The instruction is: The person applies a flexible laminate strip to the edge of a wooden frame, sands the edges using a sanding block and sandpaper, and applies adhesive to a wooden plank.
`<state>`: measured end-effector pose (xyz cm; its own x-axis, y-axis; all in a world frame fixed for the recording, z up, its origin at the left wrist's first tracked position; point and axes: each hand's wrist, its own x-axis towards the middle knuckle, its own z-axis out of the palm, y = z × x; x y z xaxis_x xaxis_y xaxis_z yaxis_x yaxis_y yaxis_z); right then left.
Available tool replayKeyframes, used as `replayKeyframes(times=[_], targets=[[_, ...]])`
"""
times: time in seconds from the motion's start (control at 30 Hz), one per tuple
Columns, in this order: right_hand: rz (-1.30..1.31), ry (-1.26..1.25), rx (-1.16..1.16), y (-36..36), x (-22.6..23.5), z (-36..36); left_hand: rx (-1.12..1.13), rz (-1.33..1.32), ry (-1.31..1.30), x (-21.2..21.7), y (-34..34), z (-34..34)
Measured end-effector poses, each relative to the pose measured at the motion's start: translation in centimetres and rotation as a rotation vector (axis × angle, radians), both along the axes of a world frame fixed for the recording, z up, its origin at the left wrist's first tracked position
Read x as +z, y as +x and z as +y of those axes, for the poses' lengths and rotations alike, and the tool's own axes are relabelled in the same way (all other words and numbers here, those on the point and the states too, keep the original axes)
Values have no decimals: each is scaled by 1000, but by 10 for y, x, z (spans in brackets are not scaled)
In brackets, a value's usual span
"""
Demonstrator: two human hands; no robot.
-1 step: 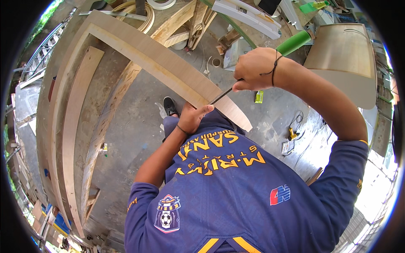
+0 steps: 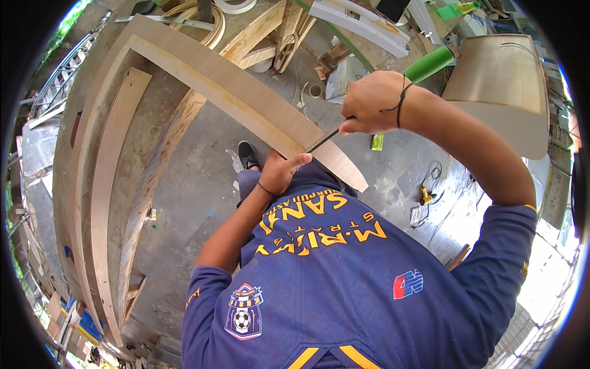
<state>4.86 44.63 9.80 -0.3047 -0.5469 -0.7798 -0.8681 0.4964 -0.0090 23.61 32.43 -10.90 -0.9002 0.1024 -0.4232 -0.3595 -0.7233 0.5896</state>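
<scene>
My left hand (image 2: 281,171) grips the near edge of a long pale wooden board (image 2: 246,92), its thumb stretched along the edge and its other fingers mostly hidden. Closed around a thin, dark, rod-like tool (image 2: 324,140) is my right hand (image 2: 376,101), above and to the right. The tool slants down to the left, its tip at the board beside my left thumb. Its handle is hidden in my fist, so its exact kind does not show. The board's rounded end points toward my lap; its far end joins another strip at a corner.
A long wooden strip (image 2: 114,154) runs down the left side. Coiled edging (image 2: 212,31) and scrap wood (image 2: 264,37) lie at the back. A green cylinder (image 2: 430,63) shows behind my right wrist. A yellow tool (image 2: 426,195) with a cord lies on the floor at right.
</scene>
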Motion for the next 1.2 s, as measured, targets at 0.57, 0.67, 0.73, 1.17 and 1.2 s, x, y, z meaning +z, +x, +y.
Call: replayKeyframes(times=[0.57,0.67,0.73,1.17,1.2], targets=[[-39,-32,38,-12,-13,7,-105,13,26,-13,1,-6],[-67,-52,5,-15,-13,10,-165,31,258,-9,5,-12],[-78,-43,-12,-14,-9,11,-181,58,368,-12,11,-8],[-55,-70,87,-22,-15,15,-125,70,128,-6,0,3],[-58,-69,87,-23,-20,16,-121,48,82,-4,-1,5]])
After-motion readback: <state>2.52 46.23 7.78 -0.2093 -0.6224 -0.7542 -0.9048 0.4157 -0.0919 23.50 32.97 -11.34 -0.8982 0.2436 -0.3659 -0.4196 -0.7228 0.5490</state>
